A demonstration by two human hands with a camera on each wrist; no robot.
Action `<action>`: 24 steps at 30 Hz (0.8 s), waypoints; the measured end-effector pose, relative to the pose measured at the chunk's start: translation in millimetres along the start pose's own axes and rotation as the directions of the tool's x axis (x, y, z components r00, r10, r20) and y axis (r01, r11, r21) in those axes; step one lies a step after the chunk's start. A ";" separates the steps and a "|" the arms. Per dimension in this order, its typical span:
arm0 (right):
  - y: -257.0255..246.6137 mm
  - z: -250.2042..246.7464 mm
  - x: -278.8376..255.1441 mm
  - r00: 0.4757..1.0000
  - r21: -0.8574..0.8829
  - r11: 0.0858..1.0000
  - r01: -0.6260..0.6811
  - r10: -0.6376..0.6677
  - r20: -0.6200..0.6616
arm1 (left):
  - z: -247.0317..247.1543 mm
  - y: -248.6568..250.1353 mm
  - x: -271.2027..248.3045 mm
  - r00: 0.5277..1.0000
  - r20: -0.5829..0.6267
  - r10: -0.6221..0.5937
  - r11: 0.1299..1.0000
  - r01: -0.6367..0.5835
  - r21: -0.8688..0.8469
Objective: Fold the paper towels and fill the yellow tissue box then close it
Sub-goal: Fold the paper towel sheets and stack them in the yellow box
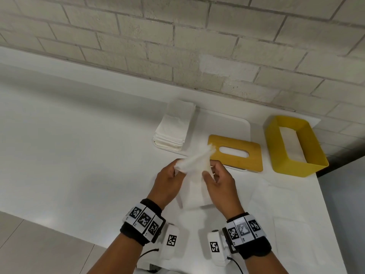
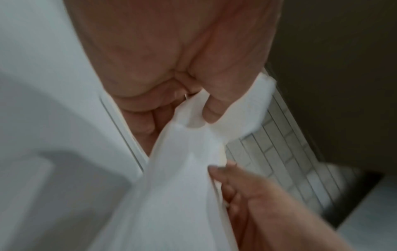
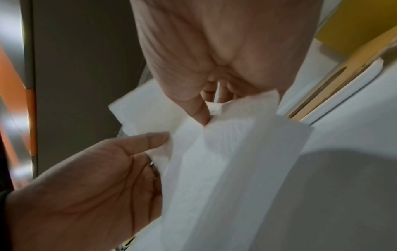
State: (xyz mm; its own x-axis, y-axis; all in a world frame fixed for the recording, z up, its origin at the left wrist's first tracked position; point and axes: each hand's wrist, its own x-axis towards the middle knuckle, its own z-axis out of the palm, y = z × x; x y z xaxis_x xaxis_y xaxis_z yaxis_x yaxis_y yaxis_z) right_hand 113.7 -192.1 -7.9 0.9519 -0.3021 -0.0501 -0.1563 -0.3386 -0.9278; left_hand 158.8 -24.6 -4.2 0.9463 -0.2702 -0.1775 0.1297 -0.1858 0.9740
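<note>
Both my left hand (image 1: 167, 179) and right hand (image 1: 219, 180) pinch one limp paper towel (image 1: 194, 165) above the table; pulling unevenly could tear or crumple it.

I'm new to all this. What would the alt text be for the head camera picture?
Two hands, left hand and right hand, hold a white paper towel up over a white table. Behind lie a stack of folded towels, a flat yellow lid with a slot, and an open yellow tissue box by a brick wall.
</note>
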 end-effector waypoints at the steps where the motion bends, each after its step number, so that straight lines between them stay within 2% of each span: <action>1: -1.1 -3.3 0.8 1.000 -0.017 1.000 0.003 -0.003 0.021 | -1.5 0.8 0.8 0.998 -0.032 -0.053 0.997 0.051 -0.063; 3: -2.2 -13.2 2.7 0.996 -0.058 0.998 0.018 -0.013 0.085 | -6.4 1.2 2.3 0.991 -0.075 -0.114 0.980 0.100 -0.169; 7: -5.7 -32.2 5.3 0.981 -0.101 0.995 0.021 -0.001 0.193 | -21.0 5.3 5.2 0.993 -0.085 -0.077 0.978 0.058 -0.200; 9: -4.3 -38.9 5.2 0.975 0.036 0.998 -0.054 0.045 0.218 | -25.1 5.1 5.8 0.992 -0.087 -0.089 0.966 0.065 -0.249; 11: -2.8 -44.2 1.3 0.966 0.254 0.953 -0.164 0.103 0.238 | -26.2 7.9 4.8 0.987 -0.100 -0.127 0.929 0.083 -0.362; 14: -4.6 -45.1 -7.6 0.954 0.557 0.785 -0.272 0.141 0.266 | -24.5 9.7 3.8 0.979 -0.083 -0.187 0.820 0.109 -0.562; 16: -8.7 -38.3 -12.2 0.953 0.638 0.714 -0.287 0.146 0.265 | -20.5 10.4 3.6 0.977 -0.049 -0.209 0.743 0.126 -0.658; 17: -10.4 -33.1 -14.4 0.957 0.643 0.713 -0.279 0.152 0.247 | -18.2 10.6 3.6 0.976 -0.036 -0.216 0.716 0.134 -0.686; 19: -13.2 -23.4 -17.6 0.973 0.587 0.776 -0.231 0.175 0.151 | -15.1 10.0 3.5 0.974 -0.021 -0.225 0.692 0.145 -0.707; 21: -13.5 -19.2 -16.9 0.983 0.511 0.842 -0.174 0.178 0.041 | -15.7 8.7 3.3 0.974 -0.022 -0.226 0.695 0.146 -0.704; 24: -13.6 -25.6 -11.6 0.987 0.469 0.873 -0.133 0.162 -0.021 | -22.9 5.5 2.5 0.971 -0.039 -0.236 0.723 0.149 -0.675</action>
State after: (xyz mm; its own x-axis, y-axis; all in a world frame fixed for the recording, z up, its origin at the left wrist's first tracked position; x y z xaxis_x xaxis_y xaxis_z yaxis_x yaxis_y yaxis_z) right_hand 98.0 -206.8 14.7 0.9086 -0.3711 -0.1918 -0.1400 0.1621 -0.9768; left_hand 168.6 -4.7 3.9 0.8998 -0.1818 -0.3966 0.4342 0.4629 0.7728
